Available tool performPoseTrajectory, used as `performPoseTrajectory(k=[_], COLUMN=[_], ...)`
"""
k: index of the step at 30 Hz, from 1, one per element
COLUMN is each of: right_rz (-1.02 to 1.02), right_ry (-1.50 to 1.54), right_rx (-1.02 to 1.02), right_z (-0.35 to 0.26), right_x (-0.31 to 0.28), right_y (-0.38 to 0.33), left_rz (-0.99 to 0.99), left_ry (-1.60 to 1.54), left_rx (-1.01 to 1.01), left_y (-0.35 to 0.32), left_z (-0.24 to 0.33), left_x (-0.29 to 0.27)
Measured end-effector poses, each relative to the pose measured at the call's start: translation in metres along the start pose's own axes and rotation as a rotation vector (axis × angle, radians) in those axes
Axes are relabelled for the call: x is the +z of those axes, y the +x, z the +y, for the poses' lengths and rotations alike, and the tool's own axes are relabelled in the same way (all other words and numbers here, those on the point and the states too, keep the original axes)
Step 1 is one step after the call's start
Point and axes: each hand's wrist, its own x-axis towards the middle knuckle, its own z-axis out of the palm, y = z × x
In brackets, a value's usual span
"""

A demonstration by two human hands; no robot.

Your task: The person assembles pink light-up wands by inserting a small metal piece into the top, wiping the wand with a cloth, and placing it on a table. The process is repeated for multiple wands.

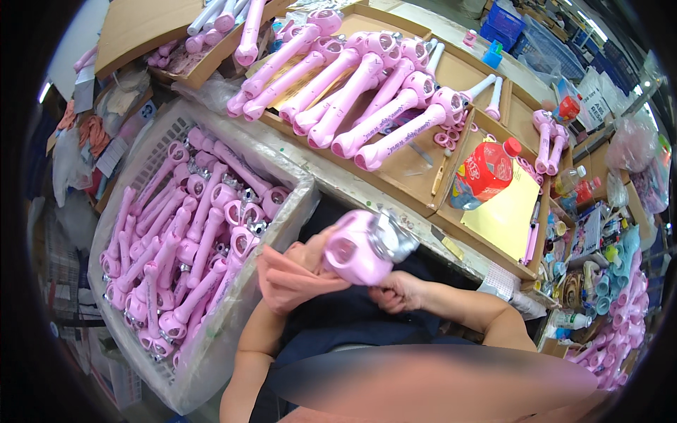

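Note:
My left hand (308, 252) is closed around a pink toy wand (350, 255), with a salmon-coloured cloth (295, 283) bunched against the palm. The wand's round, hollow head points toward me and carries a shiny silver piece (392, 238) on its right side; its handle is hidden. Just below and right of the head, my right hand (399, 292) has its fingers curled in. Whether those fingers hold anything is hidden. Both hands are above my dark-clothed lap, between the crate and the bench.
A plastic-lined white crate (300, 194) full of pink wands stands at my left. On the bench, several more wands (374, 77) lie across cardboard trays (402, 180). A red-labelled bottle (486, 173) stands beside yellow paper (504, 220). More pink wands (620, 331) are heaped far right.

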Motion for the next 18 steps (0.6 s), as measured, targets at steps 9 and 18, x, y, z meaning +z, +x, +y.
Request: performPoseTrajectory(k=[9,18], right_rz=[1.284,1.103], right_ry=[-1.458,-1.271], right_rx=[-1.323,-1.425], right_z=[-0.05,-0.069], right_x=[-0.029,0.018], right_y=[-0.045,0.01], left_rz=[0.224,0.348], left_ry=[-0.987,-1.545], left_rx=[-0.145,-0.326], left_y=[0.03,0.033], left_z=[0.006,0.033], left_x=[-0.021,-0.039])
